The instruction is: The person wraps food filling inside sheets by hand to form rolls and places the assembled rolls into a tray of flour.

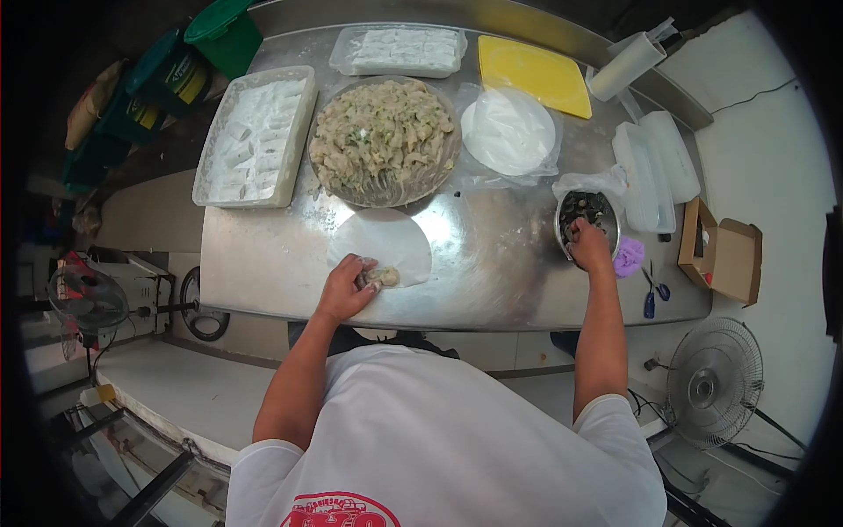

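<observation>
My left hand (345, 287) is at the table's front edge, its fingers curled on a small lump of pale filling (383, 276). The lump lies on the lower part of a thin round white wrapper (391, 235). Over on the right, my right hand (589, 244) reaches into a metal bowl (616, 227) of dark pieces (584, 205); its fingertips are together among them, and what they pinch is hidden. Behind the wrapper stands a large round tray of chunky pale filling with green bits (382, 132). A stack of round white wrappers (509, 132) sits on plastic to its right.
Floury white rolls fill a plastic tub (255, 136) at left and another tub (399, 50) at the back. A yellow board (534, 75), a plastic roll (628, 68), clear containers (645, 180), a purple cloth (629, 257), scissors (651, 303) and an open cardboard box (733, 255) line the right side.
</observation>
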Motion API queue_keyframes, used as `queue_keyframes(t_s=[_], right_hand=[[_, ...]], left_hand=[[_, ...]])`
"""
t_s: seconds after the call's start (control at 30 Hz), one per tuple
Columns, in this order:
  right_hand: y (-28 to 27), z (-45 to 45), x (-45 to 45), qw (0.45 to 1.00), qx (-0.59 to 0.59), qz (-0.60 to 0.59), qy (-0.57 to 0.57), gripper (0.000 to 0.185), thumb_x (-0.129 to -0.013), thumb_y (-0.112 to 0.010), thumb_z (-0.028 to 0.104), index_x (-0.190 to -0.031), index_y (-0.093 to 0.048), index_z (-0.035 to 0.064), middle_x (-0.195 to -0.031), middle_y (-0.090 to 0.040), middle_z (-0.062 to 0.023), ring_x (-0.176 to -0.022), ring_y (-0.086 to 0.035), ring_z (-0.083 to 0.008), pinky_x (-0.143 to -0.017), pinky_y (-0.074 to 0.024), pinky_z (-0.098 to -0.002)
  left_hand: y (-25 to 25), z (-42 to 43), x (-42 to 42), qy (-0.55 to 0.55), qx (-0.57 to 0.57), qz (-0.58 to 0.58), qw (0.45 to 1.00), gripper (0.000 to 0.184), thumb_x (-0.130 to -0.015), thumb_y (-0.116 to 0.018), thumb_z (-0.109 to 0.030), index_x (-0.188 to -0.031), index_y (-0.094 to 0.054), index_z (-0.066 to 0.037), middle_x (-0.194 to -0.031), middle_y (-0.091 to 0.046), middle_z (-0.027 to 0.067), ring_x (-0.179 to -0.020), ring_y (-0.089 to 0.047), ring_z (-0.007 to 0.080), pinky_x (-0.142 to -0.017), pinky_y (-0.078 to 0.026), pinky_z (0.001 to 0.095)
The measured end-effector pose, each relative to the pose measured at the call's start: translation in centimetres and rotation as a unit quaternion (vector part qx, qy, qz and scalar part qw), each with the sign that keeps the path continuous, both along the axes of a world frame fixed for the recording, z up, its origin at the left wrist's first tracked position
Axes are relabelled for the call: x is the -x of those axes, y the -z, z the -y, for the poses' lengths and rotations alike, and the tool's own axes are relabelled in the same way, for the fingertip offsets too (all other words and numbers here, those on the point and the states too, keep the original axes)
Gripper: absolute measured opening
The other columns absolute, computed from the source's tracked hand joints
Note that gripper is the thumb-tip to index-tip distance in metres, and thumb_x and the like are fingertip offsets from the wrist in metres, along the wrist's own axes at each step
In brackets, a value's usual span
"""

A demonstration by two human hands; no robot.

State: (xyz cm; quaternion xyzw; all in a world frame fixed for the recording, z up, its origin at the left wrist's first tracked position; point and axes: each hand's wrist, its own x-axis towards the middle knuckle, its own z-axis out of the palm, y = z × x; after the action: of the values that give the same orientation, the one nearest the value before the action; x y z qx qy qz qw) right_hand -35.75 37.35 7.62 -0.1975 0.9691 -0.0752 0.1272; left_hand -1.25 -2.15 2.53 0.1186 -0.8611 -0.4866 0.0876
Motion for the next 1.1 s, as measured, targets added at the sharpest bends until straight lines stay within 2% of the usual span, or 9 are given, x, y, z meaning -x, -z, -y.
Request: queue_keyframes(t_s=[0.2,0.43,0.63,0.73,0.8,0.83,0.9,0.93,1.1], right_hand=[[1.5,-1.3,0.4,0.993,0.110,0.016,0.028,0.025,-0.075,-0.073,0.005,-0.099,-0.066,0.0080,-0.086,-0.071,-0.0099,-0.084,-0.070,-0.0328,-0.076,-0.0540,-0.0436],[0.6,-0.4,-0.6,0.995,0.087,-0.043,-0.018,0.027,-0.074,-0.077,0.005,-0.099,-0.067,0.0063,-0.084,-0.070,-0.0097,-0.081,-0.069,-0.0288,-0.075,-0.0538,-0.0398],[1.5,-1.8,0.5,0.982,0.172,0.033,0.074,0.024,-0.080,-0.073,0.004,-0.104,-0.071,0.0037,-0.085,-0.071,-0.0096,-0.079,-0.068,-0.0215,-0.076,-0.0520,-0.0332],[1.6,-2.7,1.3,0.944,0.280,0.099,0.144,0.025,-0.085,-0.069,0.001,-0.110,-0.070,0.0011,-0.089,-0.072,-0.0064,-0.085,-0.067,-0.0175,-0.080,-0.0514,-0.0300],[1.6,-3.3,1.6,0.859,0.439,0.166,0.203,0.025,-0.091,-0.065,0.002,-0.115,-0.069,-0.0001,-0.097,-0.071,-0.0054,-0.089,-0.065,-0.0154,-0.083,-0.0508,-0.0283],[1.4,-3.7,1.7,0.860,0.439,0.163,0.205,0.025,-0.091,-0.065,0.002,-0.115,-0.069,-0.0001,-0.097,-0.071,-0.0054,-0.089,-0.065,-0.0154,-0.083,-0.0508,-0.0283],[0.6,-4.5,1.7,0.782,0.516,0.240,0.253,0.029,-0.094,-0.063,0.005,-0.122,-0.065,0.0000,-0.102,-0.071,-0.0080,-0.090,-0.064,-0.0141,-0.084,-0.0509,-0.0268],[0.2,-4.7,1.5,0.783,0.516,0.238,0.255,0.029,-0.094,-0.063,0.005,-0.122,-0.065,0.0000,-0.102,-0.071,-0.0080,-0.090,-0.064,-0.0141,-0.084,-0.0509,-0.0268],[-1.0,-4.7,0.0,0.646,0.669,0.297,0.216,0.033,-0.097,-0.065,0.013,-0.127,-0.062,-0.0009,-0.101,-0.070,-0.0102,-0.085,-0.065,-0.0148,-0.079,-0.0539,-0.0289]], left_hand=[[0.2,0.2,0.0,-0.001,0.001,0.013,1.000,0.041,-0.073,-0.075,-0.012,-0.112,-0.069,0.000,-0.094,-0.059,0.0132,-0.075,-0.060,0.0288,-0.069,-0.051,0.0367],[0.0,-0.1,0.0,-0.007,-0.008,0.023,1.000,0.039,-0.075,-0.076,-0.013,-0.111,-0.069,-0.001,-0.092,-0.059,0.0119,-0.071,-0.058,0.0256,-0.066,-0.050,0.0350],[0.1,-0.1,0.1,-0.012,-0.009,0.019,1.000,0.039,-0.075,-0.075,-0.013,-0.111,-0.070,0.000,-0.090,-0.059,0.0106,-0.070,-0.057,0.0224,-0.066,-0.049,0.0328],[0.2,0.0,0.1,-0.013,-0.007,0.017,1.000,0.037,-0.075,-0.076,-0.013,-0.110,-0.070,0.000,-0.089,-0.059,0.0113,-0.068,-0.058,0.0233,-0.065,-0.049,0.0334],[0.2,-0.1,0.1,-0.016,-0.017,0.028,0.999,0.037,-0.075,-0.076,-0.013,-0.109,-0.070,0.000,-0.089,-0.059,0.0111,-0.068,-0.057,0.0231,-0.065,-0.049,0.0333],[0.2,-0.2,0.1,-0.021,-0.023,0.031,0.999,0.036,-0.076,-0.076,-0.013,-0.109,-0.070,0.000,-0.089,-0.059,0.0110,-0.068,-0.057,0.0228,-0.065,-0.049,0.0331],[-0.1,-0.2,0.1,-0.023,-0.030,0.034,0.999,0.036,-0.076,-0.076,-0.012,-0.109,-0.071,0.000,-0.089,-0.058,0.0108,-0.068,-0.057,0.0225,-0.065,-0.049,0.0328],[-0.3,-0.2,0.2,-0.021,-0.027,0.034,0.999,0.036,-0.076,-0.076,-0.012,-0.109,-0.070,0.000,-0.089,-0.058,0.0106,-0.068,-0.056,0.0222,-0.065,-0.048,0.0327],[-0.2,-0.2,0.3,-0.022,-0.029,0.041,0.998,0.036,-0.076,-0.076,-0.013,-0.109,-0.070,-0.001,-0.089,-0.058,0.0099,-0.068,-0.056,0.0215,-0.065,-0.048,0.0322]])
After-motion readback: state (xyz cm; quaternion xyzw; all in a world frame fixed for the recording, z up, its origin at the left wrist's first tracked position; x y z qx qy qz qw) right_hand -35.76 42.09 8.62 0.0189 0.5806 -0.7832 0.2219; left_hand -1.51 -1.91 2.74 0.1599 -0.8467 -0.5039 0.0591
